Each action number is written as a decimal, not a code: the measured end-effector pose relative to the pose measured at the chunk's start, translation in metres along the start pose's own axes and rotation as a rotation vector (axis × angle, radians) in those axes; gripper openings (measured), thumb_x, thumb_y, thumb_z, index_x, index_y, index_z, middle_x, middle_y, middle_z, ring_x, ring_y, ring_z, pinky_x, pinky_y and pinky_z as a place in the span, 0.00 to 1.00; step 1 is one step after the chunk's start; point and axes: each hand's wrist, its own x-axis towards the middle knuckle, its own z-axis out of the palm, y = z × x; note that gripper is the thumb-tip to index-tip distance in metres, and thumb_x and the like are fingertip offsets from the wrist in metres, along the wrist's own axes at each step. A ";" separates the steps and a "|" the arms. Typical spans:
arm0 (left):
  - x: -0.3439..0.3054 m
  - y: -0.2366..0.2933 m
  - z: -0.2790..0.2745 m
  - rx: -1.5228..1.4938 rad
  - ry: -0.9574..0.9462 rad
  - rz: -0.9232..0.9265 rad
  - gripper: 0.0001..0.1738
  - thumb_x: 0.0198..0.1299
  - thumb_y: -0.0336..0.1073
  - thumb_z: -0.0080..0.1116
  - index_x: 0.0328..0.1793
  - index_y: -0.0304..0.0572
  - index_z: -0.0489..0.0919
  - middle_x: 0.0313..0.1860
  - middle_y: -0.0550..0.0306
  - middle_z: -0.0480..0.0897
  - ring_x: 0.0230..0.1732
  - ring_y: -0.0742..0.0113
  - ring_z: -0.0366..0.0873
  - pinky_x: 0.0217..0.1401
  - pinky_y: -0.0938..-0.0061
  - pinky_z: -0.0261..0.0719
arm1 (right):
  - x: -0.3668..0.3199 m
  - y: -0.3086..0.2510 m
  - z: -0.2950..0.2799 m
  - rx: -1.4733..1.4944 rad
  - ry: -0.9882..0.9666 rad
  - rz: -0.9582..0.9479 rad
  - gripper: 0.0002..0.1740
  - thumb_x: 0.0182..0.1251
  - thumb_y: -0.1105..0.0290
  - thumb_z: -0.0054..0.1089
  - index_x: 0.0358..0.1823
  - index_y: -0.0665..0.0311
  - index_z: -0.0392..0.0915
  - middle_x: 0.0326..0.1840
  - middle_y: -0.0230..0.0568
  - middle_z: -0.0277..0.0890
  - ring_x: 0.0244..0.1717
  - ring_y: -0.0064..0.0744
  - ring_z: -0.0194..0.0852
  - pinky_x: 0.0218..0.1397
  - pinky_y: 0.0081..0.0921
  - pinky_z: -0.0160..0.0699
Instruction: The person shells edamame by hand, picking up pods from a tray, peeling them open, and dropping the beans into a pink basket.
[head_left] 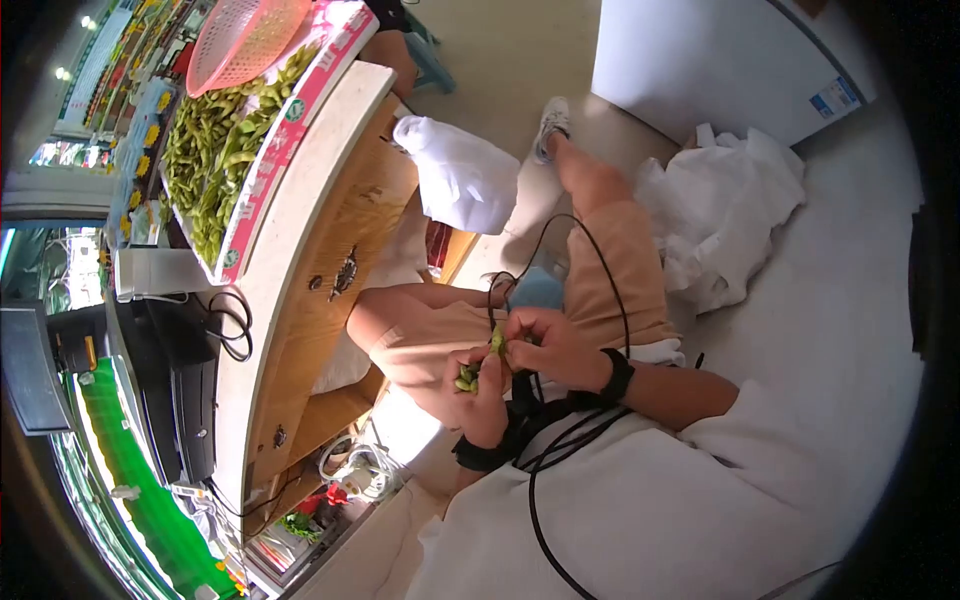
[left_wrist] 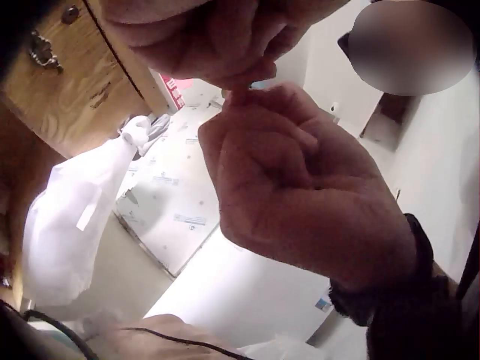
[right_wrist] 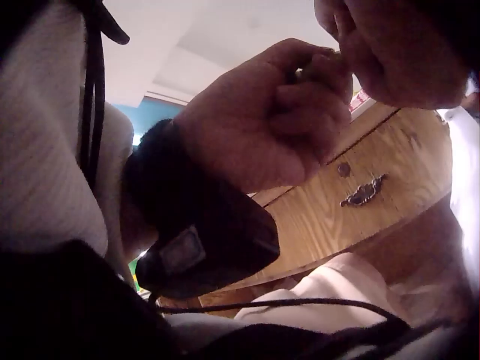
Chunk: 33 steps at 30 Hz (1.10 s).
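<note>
The left hand (head_left: 478, 397) pinches one slim, bright-green bean pod (head_left: 497, 341), with small green pieces (head_left: 467, 378) in its palm; the right hand (head_left: 548, 348) pinches this pod too. Probably pod-opening is in hand; next calls for careful thumb pressure.

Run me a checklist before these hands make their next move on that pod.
1. Left hand holding green pieces in its curled fingers: ok.
2. Right hand meeting it, fingers pinched at the green pod: ok.
3. Pod split open: cannot tell; fingers cover part of it.
4. Black cable well away from the work: not ok; it loops close by the right hand and could snag.
5. More pods within sight: ok; a pile lies on the table, beside the pink basket.
6. White bag having room inside: cannot tell; its contents are hidden.
</note>
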 end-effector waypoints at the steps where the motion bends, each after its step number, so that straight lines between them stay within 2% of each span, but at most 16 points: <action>1: 0.001 0.001 0.004 -0.052 0.033 -0.022 0.05 0.62 0.29 0.51 0.35 0.36 0.70 0.23 0.63 0.72 0.20 0.81 0.63 0.21 0.86 0.59 | 0.001 0.002 -0.001 0.004 0.005 -0.002 0.03 0.62 0.76 0.53 0.34 0.63 0.69 0.31 0.24 0.67 0.32 0.10 0.62 0.33 0.13 0.65; 5: 0.004 -0.005 -0.007 -0.240 -0.004 -0.097 0.02 0.61 0.25 0.52 0.38 0.34 0.72 0.24 0.60 0.75 0.22 0.80 0.67 0.22 0.86 0.63 | 0.004 0.002 -0.003 0.043 -0.051 0.013 0.02 0.63 0.75 0.54 0.35 0.63 0.70 0.30 0.24 0.67 0.31 0.10 0.63 0.33 0.13 0.65; 8: 0.004 -0.006 -0.009 -0.089 0.014 -0.076 0.03 0.61 0.27 0.53 0.37 0.35 0.72 0.23 0.61 0.74 0.22 0.79 0.68 0.22 0.86 0.63 | 0.006 -0.005 -0.006 -0.050 -0.096 0.048 0.05 0.64 0.71 0.57 0.36 0.64 0.72 0.30 0.24 0.69 0.32 0.11 0.64 0.35 0.13 0.65; 10: -0.001 0.000 -0.005 0.035 -0.009 0.000 0.06 0.61 0.30 0.54 0.34 0.37 0.70 0.21 0.63 0.71 0.18 0.80 0.63 0.20 0.87 0.58 | 0.004 -0.004 -0.006 -0.126 -0.134 0.054 0.07 0.65 0.69 0.58 0.37 0.64 0.73 0.31 0.24 0.71 0.33 0.11 0.65 0.36 0.13 0.66; 12: -0.001 0.005 -0.005 -0.064 0.003 -0.074 0.06 0.61 0.30 0.53 0.34 0.37 0.70 0.21 0.63 0.71 0.19 0.79 0.64 0.20 0.87 0.59 | 0.004 -0.003 -0.005 -0.114 -0.147 -0.012 0.14 0.64 0.58 0.61 0.32 0.62 0.74 0.25 0.22 0.66 0.28 0.12 0.59 0.30 0.14 0.59; 13: -0.001 0.007 -0.006 -0.166 0.010 -0.145 0.05 0.60 0.30 0.53 0.34 0.38 0.70 0.21 0.64 0.71 0.19 0.79 0.64 0.20 0.86 0.59 | 0.005 -0.004 -0.005 -0.112 -0.150 -0.011 0.14 0.64 0.58 0.61 0.32 0.62 0.74 0.25 0.22 0.66 0.28 0.12 0.59 0.30 0.14 0.59; 16: 0.002 0.011 -0.011 -0.180 0.015 -0.270 0.06 0.60 0.32 0.53 0.34 0.39 0.70 0.21 0.64 0.69 0.20 0.79 0.64 0.21 0.86 0.60 | 0.005 -0.007 -0.006 -0.153 -0.190 -0.013 0.15 0.65 0.58 0.60 0.33 0.64 0.73 0.25 0.25 0.68 0.29 0.14 0.61 0.30 0.16 0.61; 18: 0.002 0.009 -0.011 -0.181 0.014 -0.234 0.05 0.60 0.31 0.53 0.33 0.38 0.71 0.21 0.63 0.70 0.20 0.79 0.65 0.21 0.87 0.60 | 0.006 -0.008 -0.007 -0.165 -0.260 0.026 0.11 0.67 0.65 0.57 0.42 0.65 0.72 0.34 0.29 0.75 0.37 0.13 0.69 0.40 0.15 0.68; 20: 0.003 0.009 -0.012 -0.183 0.011 -0.197 0.05 0.59 0.30 0.52 0.33 0.37 0.71 0.22 0.62 0.71 0.20 0.79 0.65 0.21 0.88 0.60 | 0.006 -0.011 -0.007 -0.204 -0.263 0.001 0.11 0.67 0.65 0.57 0.42 0.65 0.71 0.34 0.29 0.74 0.36 0.13 0.69 0.40 0.14 0.68; 22: 0.007 0.016 -0.015 -0.400 -0.027 -0.386 0.05 0.60 0.30 0.52 0.32 0.38 0.71 0.21 0.64 0.70 0.19 0.81 0.63 0.21 0.88 0.60 | 0.006 -0.016 -0.005 -0.243 -0.266 -0.030 0.12 0.67 0.64 0.57 0.42 0.65 0.71 0.34 0.30 0.74 0.36 0.13 0.69 0.39 0.14 0.68; 25: 0.008 0.008 -0.019 -0.467 -0.032 -0.360 0.05 0.60 0.30 0.53 0.34 0.38 0.71 0.22 0.63 0.72 0.19 0.81 0.64 0.20 0.88 0.60 | 0.006 -0.018 0.000 -0.227 -0.220 -0.053 0.12 0.67 0.64 0.58 0.42 0.65 0.70 0.33 0.29 0.73 0.35 0.13 0.67 0.38 0.14 0.67; 26: 0.007 0.009 -0.018 -0.468 -0.032 -0.358 0.05 0.60 0.30 0.53 0.34 0.38 0.71 0.22 0.63 0.72 0.19 0.81 0.64 0.20 0.88 0.60 | 0.007 -0.010 -0.002 -0.200 -0.213 -0.046 0.14 0.65 0.61 0.59 0.38 0.66 0.72 0.28 0.28 0.71 0.31 0.15 0.64 0.33 0.17 0.65; 27: 0.005 0.011 -0.016 -0.320 -0.052 -0.295 0.04 0.60 0.29 0.54 0.34 0.37 0.71 0.23 0.62 0.73 0.20 0.81 0.66 0.21 0.88 0.61 | 0.008 -0.007 -0.004 -0.174 -0.207 -0.039 0.16 0.64 0.59 0.60 0.34 0.67 0.74 0.24 0.28 0.69 0.27 0.16 0.61 0.29 0.19 0.63; 28: 0.003 0.013 -0.016 -0.171 -0.071 -0.232 0.04 0.60 0.28 0.54 0.34 0.37 0.72 0.24 0.61 0.74 0.21 0.81 0.67 0.21 0.88 0.61 | 0.008 -0.009 -0.006 -0.173 -0.208 -0.037 0.16 0.64 0.59 0.60 0.34 0.67 0.74 0.24 0.28 0.69 0.27 0.16 0.61 0.29 0.19 0.63; 31: 0.003 0.013 -0.021 -0.120 -0.184 -0.189 0.03 0.59 0.27 0.55 0.35 0.37 0.72 0.25 0.60 0.76 0.22 0.80 0.68 0.22 0.88 0.62 | 0.007 -0.021 -0.010 -0.314 -0.249 -0.021 0.18 0.62 0.57 0.61 0.31 0.67 0.74 0.23 0.30 0.68 0.27 0.16 0.60 0.28 0.19 0.61; 33: 0.001 0.012 -0.024 -0.118 -0.174 -0.224 0.03 0.59 0.27 0.54 0.34 0.37 0.72 0.25 0.61 0.76 0.22 0.79 0.68 0.22 0.87 0.62 | 0.009 -0.029 -0.012 -0.453 -0.278 -0.086 0.19 0.61 0.56 0.62 0.29 0.68 0.73 0.21 0.33 0.67 0.25 0.16 0.60 0.26 0.20 0.60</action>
